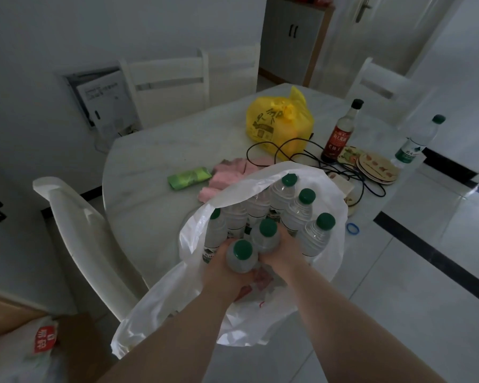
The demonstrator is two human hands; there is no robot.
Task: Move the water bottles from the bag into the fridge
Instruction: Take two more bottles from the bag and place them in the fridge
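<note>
Head view: a white plastic bag sits open on the near edge of a pale round table, at about 6 o'clock on the tabletop, with green-capped water bottles standing packed together inside it. Both hands reach into the bag's mouth. The left hand has its fingers wrapped around one bottle at the near side of the cluster; the right hand is clamped around a second bottle just beside it, at 1 o'clock from the first. The two held bottles touch each other. At 12 o'clock on the table lies a tied yellow bag; toward 2 o'clock stand a dark sauce bottle and another green-capped bottle, well apart from the white bag. A pink cloth and a green packet lie at 11 o'clock from the bag, and black cable loops across the middle.
</note>
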